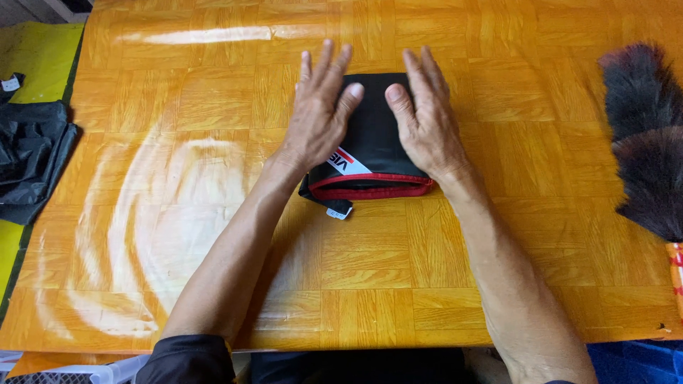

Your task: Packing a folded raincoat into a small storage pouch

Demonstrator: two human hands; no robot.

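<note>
Forearms are reaching up the table (pixel 178 235) as you are pressing the folded garment (pixel 371 149) flat at mid-table, left hand (pixel 318 117) and right hand (pixel 425 117) fingers spread, gripping nothing; uneven pressure is likely shifting the folds.

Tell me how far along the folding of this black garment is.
Mostly done, it seems: the black garment with red trim already lies as a compact folded bundle on the table. In hand: the left hand and right hand press flat on it. Left: more dark cloth lies loose at the table's left edge.
</note>
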